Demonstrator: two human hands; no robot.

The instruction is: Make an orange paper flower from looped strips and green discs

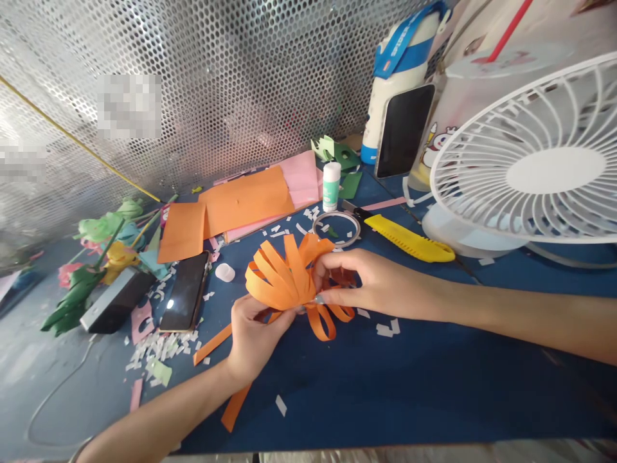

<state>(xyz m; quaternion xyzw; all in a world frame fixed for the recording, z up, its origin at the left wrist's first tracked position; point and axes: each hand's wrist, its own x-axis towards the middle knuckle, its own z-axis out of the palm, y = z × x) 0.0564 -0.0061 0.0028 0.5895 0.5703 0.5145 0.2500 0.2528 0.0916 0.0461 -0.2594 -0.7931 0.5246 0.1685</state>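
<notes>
An orange paper flower point(279, 273) made of looped strips is held between both hands over the blue table. My left hand point(258, 328) grips it from below left, its fingers partly hidden behind the loops. On the right side, my right hand point(359, 283) pinches the paper near the middle, where the loops gather. Loops stick out to the upper left and the lower right. Two loose orange strips point(236, 408) reach out past my left wrist. Just behind the flower lie a roll of tape point(337, 215) and a standing glue stick point(331, 188).
A yellow utility knife point(409, 238) lies right of the tape, before a white fan point(544, 161). Orange sheets point(248, 200), a phone point(186, 292), a dark box point(118, 300) and paper flowers point(77, 299) lie left. A bottle point(393, 83) and upright phone point(405, 132) stand behind. Paper scraps point(164, 344) litter the table.
</notes>
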